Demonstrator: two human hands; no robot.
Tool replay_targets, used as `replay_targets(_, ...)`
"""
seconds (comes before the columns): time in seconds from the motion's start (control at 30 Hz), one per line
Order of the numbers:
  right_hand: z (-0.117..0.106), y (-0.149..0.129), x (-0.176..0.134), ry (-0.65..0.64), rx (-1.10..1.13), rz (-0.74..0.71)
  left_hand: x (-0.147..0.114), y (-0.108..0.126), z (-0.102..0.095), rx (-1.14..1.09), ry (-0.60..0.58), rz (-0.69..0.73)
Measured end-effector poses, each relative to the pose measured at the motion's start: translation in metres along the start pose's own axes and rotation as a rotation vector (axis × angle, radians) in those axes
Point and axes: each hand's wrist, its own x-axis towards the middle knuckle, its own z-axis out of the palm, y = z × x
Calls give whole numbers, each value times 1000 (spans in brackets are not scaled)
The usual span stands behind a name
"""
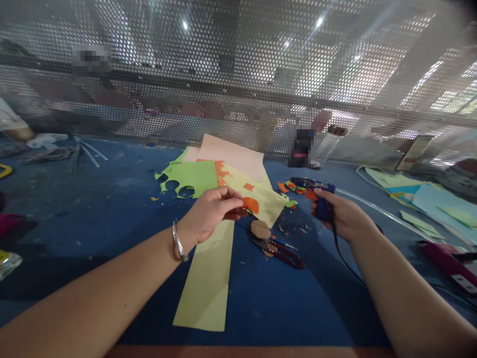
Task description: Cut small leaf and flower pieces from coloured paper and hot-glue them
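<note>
Between the thumb and fingers of my left hand (216, 211) is a small rounded orange paper piece (251, 205). My right hand (345, 214) is wrapped round the handle of a dark blue glue gun (323, 208), its nozzle pointing left over a heap of orange and green paper scraps (288, 186). Below my left hand runs a long pale yellow paper strip (208, 283). Close to the orange piece lie a round brown disc (260, 229) and dark-handled scissors (286, 254). Green paper with cut-out holes (199, 176) and a pale pink sheet (233, 154) lie beyond.
A perforated metal screen (223, 74) stands along the table's back. At right are a clear glue stick (372, 206), stacked coloured papers (447, 204) and a magenta power strip (449, 266). A clear jar (328, 144) stands at the back; another person's arm (13, 122) shows far left.
</note>
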Motion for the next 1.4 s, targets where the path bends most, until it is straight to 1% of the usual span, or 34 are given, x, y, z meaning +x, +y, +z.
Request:
replay_targets(0.1, -5, 1, 6, 59, 56, 123, 1, 0, 0, -10, 2, -16)
replay_targets(0.2, -3, 1, 5, 45, 70, 194, 1, -1, -1, -37, -3, -19)
replay_targets(0.27, -1, 1, 3, 30, 72, 208, 2, -1, -2, -46, -10, -7)
replay_targets(0.37, 1, 2, 1, 19, 56, 190, 3, -2, -3, -35, -18, 1)
replay_targets(0.53, 5, 7, 2, -14, -5, 83, 2, -2, -2, -17, -15, -4)
replay_targets(0.6, 3, 8, 4, 0, -63, 32, 2, -1, -1, -15, -15, -3)
replay_targets(0.73, -11, 6, 9, 138, -261, -63, 1, -2, 0, -28, -29, -7)
replay_targets(0.8, -13, 1, 5, 192, -362, -119, 0, -2, 1, -38, -35, -11)
replay_targets(0.87, -4, -5, -6, 218, -440, -207, -1, -1, 2, -42, -38, -15)
replay_targets(0.9, 4, -7, -14, 215, -543, -342, -1, -1, 3, -41, -41, -17)
replay_targets(0.93, 15, -8, -23, 157, -606, -451, -2, -1, 4, -39, -43, -19)
replay_targets(0.97, 27, -9, -32, 33, -616, -512, -2, -1, 4, -36, -46, -20)
replay_targets(1.03, 50, -9, -50, -153, -612, -602, -3, -1, 6, -29, -49, -20)
replay_targets(1.07, 60, -8, -58, -231, -636, -639, -3, -2, 7, -23, -49, -21)
replay_targets(1.1, 68, -7, -64, -284, -638, -672, -3, -2, 8, -17, -49, -23)
replay_targets(1.17, 77, -5, -72, -339, -633, -699, -3, -4, 10, -7, -53, -28)
replay_targets(1.23, 79, -3, -75, -342, -616, -723, -3, -6, 12, -16, -61, -24)
replay_targets(1.4, 78, -1, -75, -284, -603, -808, -6, -7, 16, -123, -113, -33)
